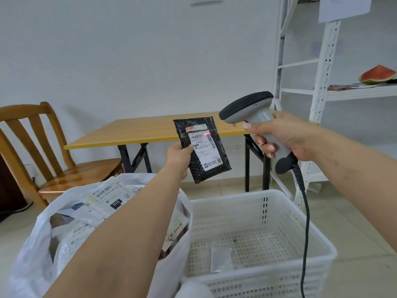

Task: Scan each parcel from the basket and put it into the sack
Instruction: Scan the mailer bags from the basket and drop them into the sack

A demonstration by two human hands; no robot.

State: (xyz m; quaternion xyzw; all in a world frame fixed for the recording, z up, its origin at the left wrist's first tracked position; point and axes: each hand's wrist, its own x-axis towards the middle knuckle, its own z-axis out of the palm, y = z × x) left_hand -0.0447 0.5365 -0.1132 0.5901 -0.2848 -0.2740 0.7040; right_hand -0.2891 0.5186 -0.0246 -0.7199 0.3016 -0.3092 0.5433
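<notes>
My left hand (179, 157) pinches a small black parcel (211, 166) by its left edge and holds it upright in front of me. A red scan line lies across the top of its white label. My right hand (285, 136) grips a grey barcode scanner (250, 109) by the handle, its head pointing left at the parcel. Below stands a white plastic basket (300, 214) with one small grey flat packet (221, 259) on its floor. To the basket's left is the white sack (38, 244), open and holding several labelled parcels.
A wooden chair (32, 136) stands at the left behind the sack. A light wood folding table (150, 132) stands against the far wall. White metal shelving (322, 82) on the right carries a watermelon slice (378, 75). The scanner's black cable (306, 222) hangs past the basket's right side.
</notes>
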